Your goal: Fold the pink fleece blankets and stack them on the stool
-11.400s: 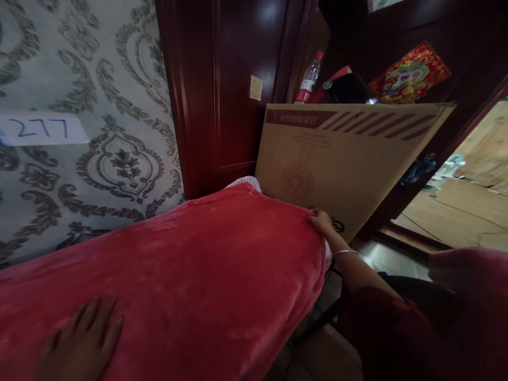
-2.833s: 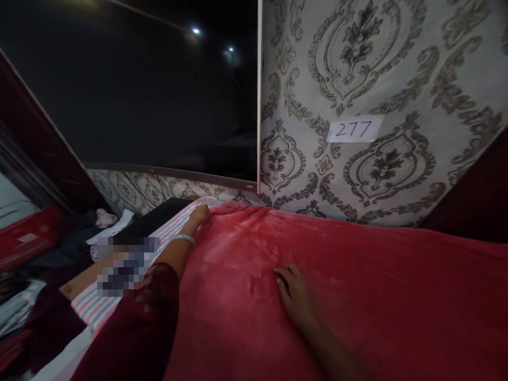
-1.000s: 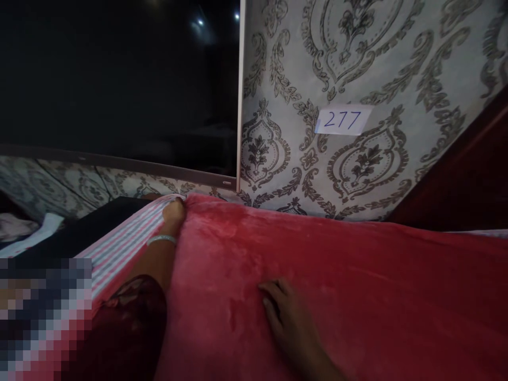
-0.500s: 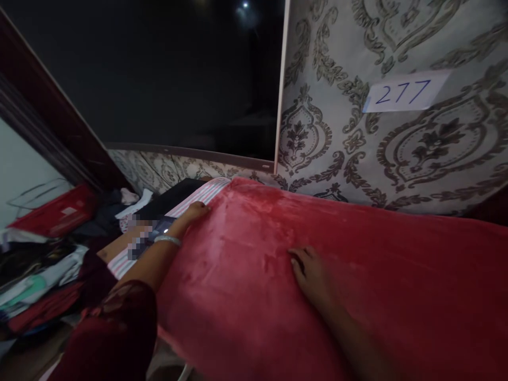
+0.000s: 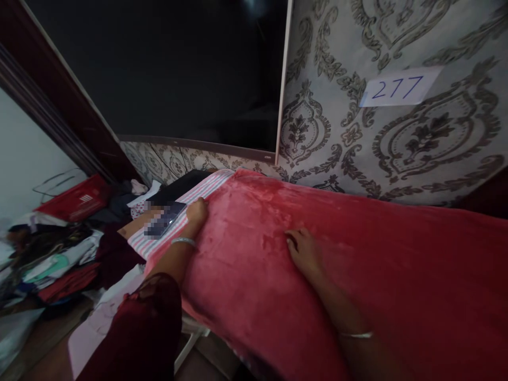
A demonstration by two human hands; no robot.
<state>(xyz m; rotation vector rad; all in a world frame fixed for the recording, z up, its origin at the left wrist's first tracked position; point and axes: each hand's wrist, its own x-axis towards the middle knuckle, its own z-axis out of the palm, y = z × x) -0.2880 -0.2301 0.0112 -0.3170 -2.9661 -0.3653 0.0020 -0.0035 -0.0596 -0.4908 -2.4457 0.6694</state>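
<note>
A plush red blanket (image 5: pixel 246 270) lies spread over a raised surface, with a smooth sheen and a few rubbed patches. At its left edge, beside a striped cloth (image 5: pixel 212 185), my left hand (image 5: pixel 197 214) is closed, its fingers curled down onto the blanket's border and mostly hidden. My right hand (image 5: pixel 305 253) rests on the middle of the blanket, fingers loosely bent and thumb apart, holding nothing. A dark phone-like item (image 5: pixel 172 214), partly blurred out, lies on the striped cloth just left of my left hand.
Behind the blanket hangs a large dark screen (image 5: pixel 178 74) on patterned wallpaper (image 5: pixel 337 127). A paper marked 277 (image 5: pixel 400 87) is stuck there. Heaped clothes (image 5: pixel 75 259) and a red bag (image 5: pixel 75 198) lie at the left. A pale frame leg (image 5: pixel 188 346) shows below the blanket.
My left hand has curled more tightly at the blanket's left edge. The right hand remains on the blanket. The view has shifted, showing more floor and the blanket's lower edge.
</note>
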